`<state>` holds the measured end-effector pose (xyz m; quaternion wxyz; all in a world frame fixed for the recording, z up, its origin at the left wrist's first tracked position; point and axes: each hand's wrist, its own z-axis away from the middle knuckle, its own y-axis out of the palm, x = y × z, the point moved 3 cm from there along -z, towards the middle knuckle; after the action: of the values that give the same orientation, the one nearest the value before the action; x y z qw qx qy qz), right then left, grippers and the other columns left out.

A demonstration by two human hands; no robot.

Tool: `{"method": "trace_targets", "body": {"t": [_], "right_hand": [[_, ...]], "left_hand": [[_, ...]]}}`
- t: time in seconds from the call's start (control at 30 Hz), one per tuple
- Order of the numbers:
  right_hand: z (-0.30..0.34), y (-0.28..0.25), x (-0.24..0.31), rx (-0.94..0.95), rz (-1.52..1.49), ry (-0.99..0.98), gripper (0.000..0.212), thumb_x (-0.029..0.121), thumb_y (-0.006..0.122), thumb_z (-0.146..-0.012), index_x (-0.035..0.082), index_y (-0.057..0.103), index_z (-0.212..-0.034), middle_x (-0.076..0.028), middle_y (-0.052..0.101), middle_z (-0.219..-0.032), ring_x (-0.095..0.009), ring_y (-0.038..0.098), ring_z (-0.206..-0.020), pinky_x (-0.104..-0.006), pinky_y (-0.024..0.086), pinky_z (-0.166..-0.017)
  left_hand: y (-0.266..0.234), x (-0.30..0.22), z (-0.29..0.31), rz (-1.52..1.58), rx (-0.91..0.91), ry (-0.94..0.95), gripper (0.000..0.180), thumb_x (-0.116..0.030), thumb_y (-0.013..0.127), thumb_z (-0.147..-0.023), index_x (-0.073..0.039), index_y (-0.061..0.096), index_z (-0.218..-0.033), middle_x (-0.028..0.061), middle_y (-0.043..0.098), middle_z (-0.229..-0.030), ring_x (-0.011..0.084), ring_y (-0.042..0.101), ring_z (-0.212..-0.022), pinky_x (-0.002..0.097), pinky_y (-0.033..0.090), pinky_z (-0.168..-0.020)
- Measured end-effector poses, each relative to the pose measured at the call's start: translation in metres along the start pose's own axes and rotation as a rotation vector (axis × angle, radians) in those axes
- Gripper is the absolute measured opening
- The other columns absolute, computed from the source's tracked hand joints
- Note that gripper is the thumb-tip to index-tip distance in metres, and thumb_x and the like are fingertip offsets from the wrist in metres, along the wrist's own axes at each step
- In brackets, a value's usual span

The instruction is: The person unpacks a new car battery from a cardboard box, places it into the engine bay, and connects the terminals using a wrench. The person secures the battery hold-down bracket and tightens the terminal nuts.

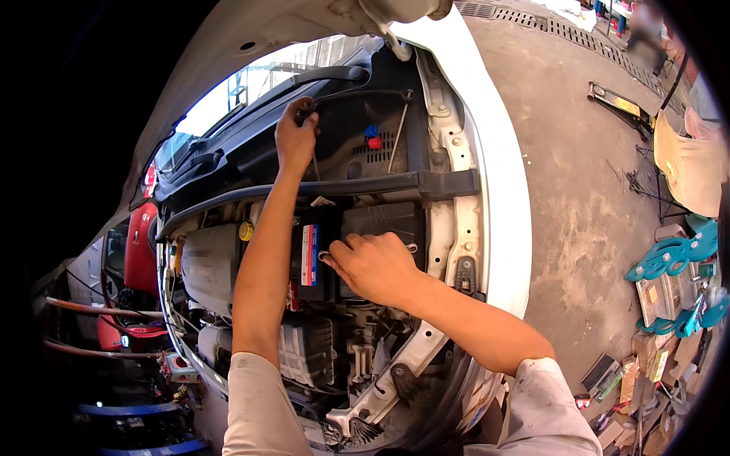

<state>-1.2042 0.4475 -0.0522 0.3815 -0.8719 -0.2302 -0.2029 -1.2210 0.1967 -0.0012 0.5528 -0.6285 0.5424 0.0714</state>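
Observation:
My left hand (296, 137) is raised at the far side of the engine bay. Its fingers are closed on one end of a thin dark bar (357, 94) with long metal rods hanging from its ends, like a battery hold-down bracket. My right hand (376, 266) is over the black car battery (382, 219), palm down with fingers curled. A small metal ring end (325, 256) shows at its fingertips and another metal end (412, 248) beyond the knuckles, like a wrench mostly hidden under the hand. The battery has a red, white and blue label (309, 254).
Small blue (371, 131) and red (374, 143) caps lie on the black cowl panel. A rubber seal strip (365, 186) crosses the bay. The white fender (498, 190) edges the right side. The raised hood (251, 45) hangs above. Tools and boxes (631, 380) clutter the floor at right.

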Motion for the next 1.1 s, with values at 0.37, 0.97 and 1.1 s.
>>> {"method": "trace_targets", "body": {"t": [0.37,0.97,1.1], "right_hand": [[-0.004,-0.005,-0.008,-0.048,-0.084,0.067,0.026,0.028,0.062,-0.096,0.008,0.058,-0.081,-0.010,0.060,-0.068,-0.031,0.065,-0.062,-0.0434,0.048,-0.050],[-0.004,-0.015,-0.009,-0.357,-0.081,0.127,0.018,0.022,0.064,-0.097,0.006,0.064,-0.089,-0.011,0.065,-0.077,-0.032,0.063,-0.064,-0.0397,0.047,-0.054],[-0.001,-0.009,-0.003,-0.250,-0.119,0.178,0.022,0.024,0.065,-0.098,0.003,0.066,-0.093,-0.015,0.062,-0.075,-0.030,0.060,-0.063,-0.0362,0.047,-0.060]], "left_hand": [[-0.059,-0.074,0.017,0.148,-0.051,0.185,0.026,-0.002,0.063,-0.093,-0.007,0.059,-0.118,0.0035,0.063,-0.089,0.0109,0.061,-0.074,0.0246,0.044,-0.065],[-0.248,0.007,0.172,0.587,-0.278,-0.002,0.031,-0.001,0.063,-0.093,-0.006,0.054,-0.122,0.0117,0.068,-0.099,0.0143,0.061,-0.080,0.0255,0.047,-0.071],[-0.233,0.050,0.191,0.605,-0.241,-0.132,0.031,-0.001,0.063,-0.094,-0.004,0.052,-0.123,0.0107,0.066,-0.101,0.0154,0.059,-0.084,0.0269,0.047,-0.076]]}}
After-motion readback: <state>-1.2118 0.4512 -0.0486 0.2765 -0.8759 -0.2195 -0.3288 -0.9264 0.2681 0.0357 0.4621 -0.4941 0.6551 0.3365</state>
